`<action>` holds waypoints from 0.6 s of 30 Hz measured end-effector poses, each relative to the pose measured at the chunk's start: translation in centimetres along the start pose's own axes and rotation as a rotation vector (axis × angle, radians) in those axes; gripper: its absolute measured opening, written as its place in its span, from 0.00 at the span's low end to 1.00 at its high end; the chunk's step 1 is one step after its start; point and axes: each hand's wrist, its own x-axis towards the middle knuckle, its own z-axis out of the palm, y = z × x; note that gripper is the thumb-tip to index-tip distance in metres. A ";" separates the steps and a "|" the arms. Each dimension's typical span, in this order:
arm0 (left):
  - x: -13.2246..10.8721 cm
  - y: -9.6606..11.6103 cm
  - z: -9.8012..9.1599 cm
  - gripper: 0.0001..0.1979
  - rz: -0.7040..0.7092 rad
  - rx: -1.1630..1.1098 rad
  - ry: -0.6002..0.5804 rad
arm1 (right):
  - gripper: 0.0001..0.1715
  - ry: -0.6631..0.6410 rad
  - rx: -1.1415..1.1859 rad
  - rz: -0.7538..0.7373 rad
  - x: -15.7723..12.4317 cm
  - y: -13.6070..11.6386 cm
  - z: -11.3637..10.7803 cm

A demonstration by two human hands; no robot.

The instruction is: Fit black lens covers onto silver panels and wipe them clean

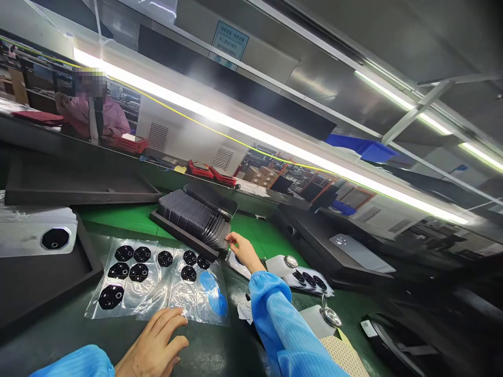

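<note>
My right hand [245,252] reaches to the near right end of a row of thin dark panels [192,214]. Its thumb and fingers are closed at the edge of the end panel. The row stands on edge, packed close, in a black tray [183,235]. Lower down, my left hand [155,340] is open, palm down, with its fingertips at the lower edge of a clear plastic sheet [151,301]. Several black octagonal stickers [111,297] with small holes are on that sheet, and blue round pieces [217,303] lie at its right side.
On the left, a black tray [43,283] holds a stack of pale phone-shaped plates [23,235]. White pump bottles [314,320] stand right of my arm, by another strip of stickers [308,280]. A pale plate [359,252] lies on a black box. A person [96,112] sits beyond the bench.
</note>
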 end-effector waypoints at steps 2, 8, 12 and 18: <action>-0.1 -0.1 0.1 0.20 -0.008 -0.006 -0.005 | 0.11 0.003 -0.138 -0.103 -0.3 -0.3 -0.3; -0.1 -0.3 0.1 0.21 -0.015 -0.024 -0.027 | 0.07 0.020 -0.449 -0.322 -0.7 -0.6 -0.5; 0.0 -0.3 0.0 0.20 0.005 -0.023 -0.001 | 0.07 0.043 -0.559 -0.414 -0.8 -0.1 -0.5; 0.1 -0.1 0.1 0.19 -0.020 -0.018 0.005 | 0.09 0.088 -0.633 -0.488 -0.8 0.9 0.3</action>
